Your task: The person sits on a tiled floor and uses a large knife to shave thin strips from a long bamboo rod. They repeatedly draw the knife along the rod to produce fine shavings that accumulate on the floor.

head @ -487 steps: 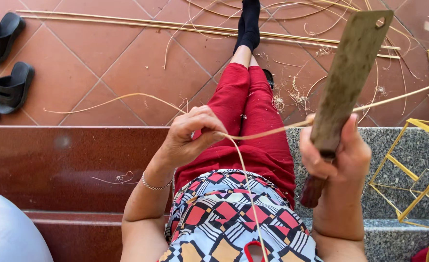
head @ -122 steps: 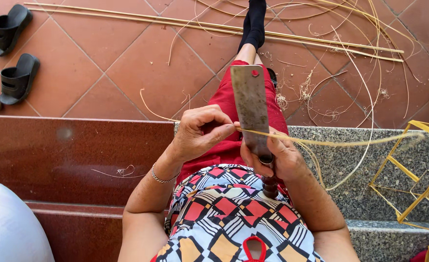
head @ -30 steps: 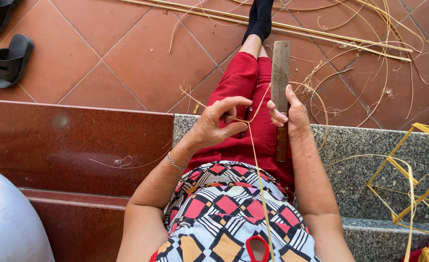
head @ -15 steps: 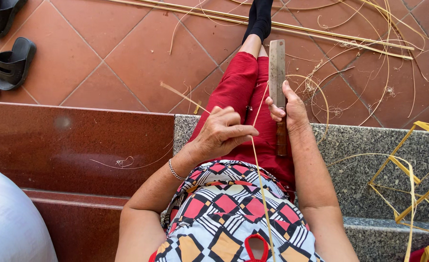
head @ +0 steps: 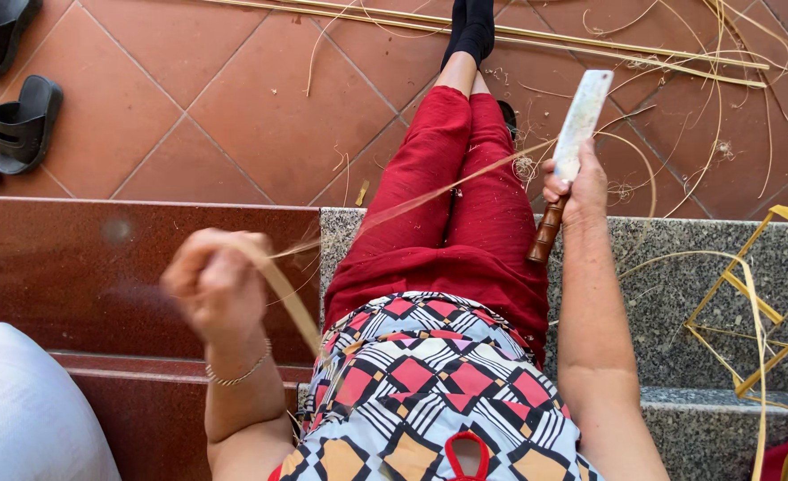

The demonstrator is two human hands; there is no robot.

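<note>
I sit on a stone step with my red-trousered legs stretched over the tiled floor. My right hand grips a cleaver by its wooden handle, its blade pointing away from me. My left hand, blurred by motion, is out to the left over the red step and closed on a thin bamboo strip. The strip runs from that hand across my thighs up to the blade.
Long bamboo strips and shavings litter the tiles ahead and to the right. A yellow frame of strips lies on the grey granite step at right. Black sandals lie at far left, a white bundle at bottom left.
My left hand has swung out to the left, pulling the strip through. My right hand with the cleaver has shifted right, and the blade now shows its flat side.
</note>
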